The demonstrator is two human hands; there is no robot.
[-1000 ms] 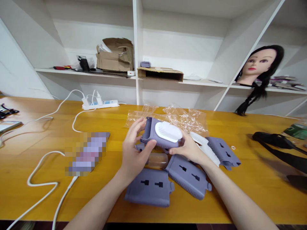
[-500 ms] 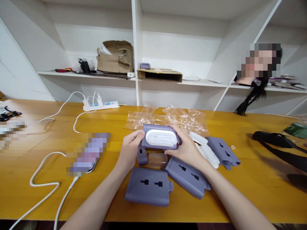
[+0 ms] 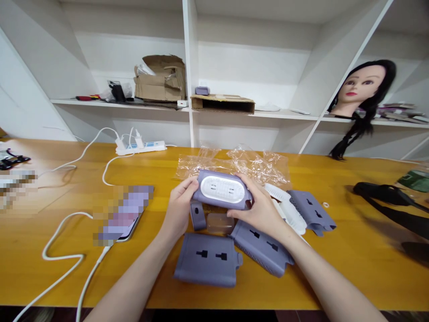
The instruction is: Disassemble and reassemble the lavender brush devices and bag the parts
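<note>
Head view: purple casing (image 3: pixel 223 175) in hands (image 3: pixel 261 206), long axis crosswise, white oval (image 3: pixel 224 190) toward camera.

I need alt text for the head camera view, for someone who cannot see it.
A person's left grip and right grip hold a purple casing with a white oval panel. Three purple covers with dark cutouts lie nearby on a wooden table; crumpled clear plastic lies beyond.

no text, label or number can be read.

Two hands (image 3: pixel 263 209), one white-faced casing (image 3: pixel 224 190), three slotted casings (image 3: pixel 208 266), one mannequin head (image 3: pixel 363 85)
</note>
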